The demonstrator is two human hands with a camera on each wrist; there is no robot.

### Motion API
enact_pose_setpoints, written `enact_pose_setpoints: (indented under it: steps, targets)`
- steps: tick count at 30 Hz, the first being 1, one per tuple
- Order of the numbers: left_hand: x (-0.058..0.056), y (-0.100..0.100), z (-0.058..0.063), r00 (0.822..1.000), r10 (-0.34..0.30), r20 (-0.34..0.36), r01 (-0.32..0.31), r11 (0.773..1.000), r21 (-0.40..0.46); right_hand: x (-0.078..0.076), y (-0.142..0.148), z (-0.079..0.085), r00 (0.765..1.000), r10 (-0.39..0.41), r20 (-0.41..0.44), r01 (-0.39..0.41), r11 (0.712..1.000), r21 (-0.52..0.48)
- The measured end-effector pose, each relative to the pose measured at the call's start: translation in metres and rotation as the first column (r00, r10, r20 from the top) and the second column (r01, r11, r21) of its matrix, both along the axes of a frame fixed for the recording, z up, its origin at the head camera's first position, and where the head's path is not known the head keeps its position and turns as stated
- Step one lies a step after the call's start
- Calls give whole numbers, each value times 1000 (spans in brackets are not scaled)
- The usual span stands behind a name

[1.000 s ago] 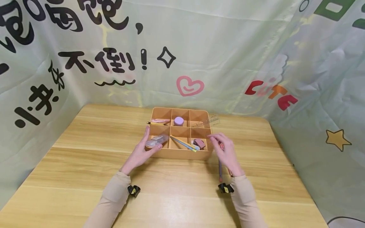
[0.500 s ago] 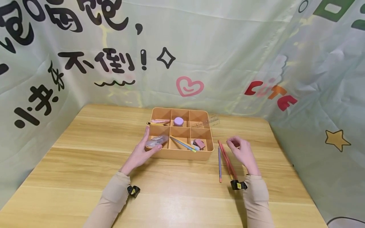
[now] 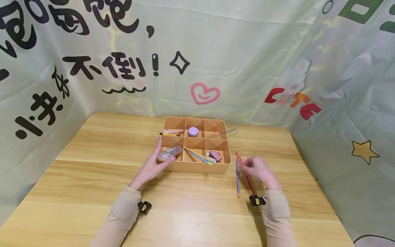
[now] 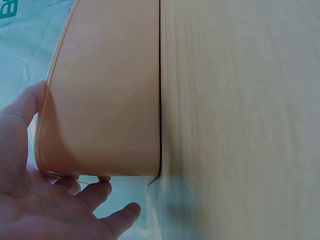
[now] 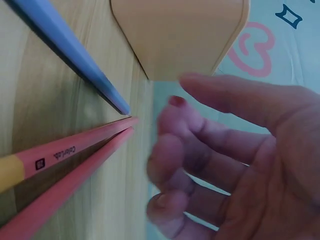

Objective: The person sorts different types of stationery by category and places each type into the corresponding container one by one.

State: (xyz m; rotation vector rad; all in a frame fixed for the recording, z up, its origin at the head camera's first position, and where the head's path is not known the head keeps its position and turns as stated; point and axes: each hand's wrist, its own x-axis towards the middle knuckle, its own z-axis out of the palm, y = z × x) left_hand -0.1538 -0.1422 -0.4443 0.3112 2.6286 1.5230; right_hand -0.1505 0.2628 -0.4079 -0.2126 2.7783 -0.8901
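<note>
A peach organizer box (image 3: 194,167) with several compartments stands on the table. My left hand (image 3: 152,170) holds its front left corner, thumb at the front rim and fingers along the left side. In the left wrist view the thumb touches the rim of the box (image 4: 100,95). Right of the box lie a purple pencil (image 3: 238,178) and two red pencils (image 3: 251,185); one red pencil (image 5: 60,151) shows a yellow end and printed lettering. My right hand (image 3: 259,170) hovers close over the red pencils, fingers loosely bent, thumb apart, nothing between them.
Inside the box are a clear plastic case (image 3: 169,152), a purple round container (image 3: 193,131), slim pencils (image 3: 196,155), a dusky pink block (image 3: 215,156) and a transparent ruler (image 3: 226,131) jutting past the right rim. A printed cloth (image 3: 247,61) hangs behind the table (image 3: 185,212).
My right hand moved away from the box's right side to the right, then lowered leftward over the red pencils. The left hand and the box have stayed in place.
</note>
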Motion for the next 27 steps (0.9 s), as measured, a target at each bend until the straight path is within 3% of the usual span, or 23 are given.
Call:
enact_pose_setpoints:
  steps: [8,18,27]
  targets:
    - [1,0,0,1000,9,7,-9,1000,-11,2,-6,-4,987,41,157,-41,999,-3]
    - [0,0,-1,1000,9,2,-9,1000,-11,4,-9,-7,978,55,201,-57,998,3]
    - [1,0,0,1000,11,2,-11,1000,-16,5,-15,-9,969,14,247,-23,999,36]
